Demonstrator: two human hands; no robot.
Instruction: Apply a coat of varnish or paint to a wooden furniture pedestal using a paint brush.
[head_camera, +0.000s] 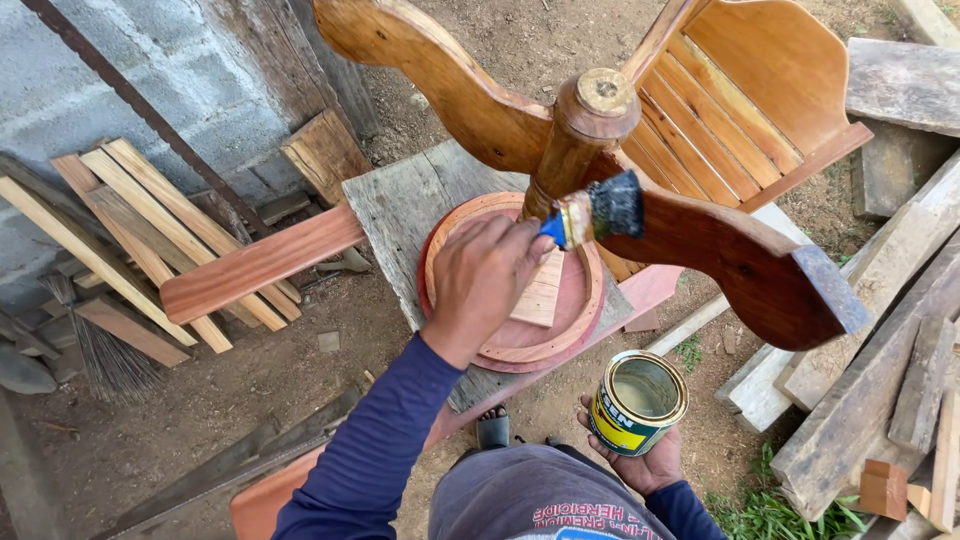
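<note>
My left hand (482, 278) grips a paintbrush (590, 213) with a blue handle, a metal ferrule and dark bristles. The bristles touch the top of a dark, wet-looking curved leg (745, 265) of an upturned wooden pedestal. Its turned post (580, 130) rises from a round wooden disc (560, 320), and a lighter curved leg (430, 70) points to the upper left. My right hand (650, 462) cups an open yellow tin (638, 402) from below, low and to the right of the disc. Pale liquid shows inside the tin.
The disc rests on a grey board (400, 215) over a reddish plank (255, 265). Cut planks (130, 230) and a broom (100, 350) lie by a grey block wall at left. Rough boards (880, 390) pile up at right, a slatted wooden panel (740, 90) behind. My sandalled foot (494, 430) stands on dirt.
</note>
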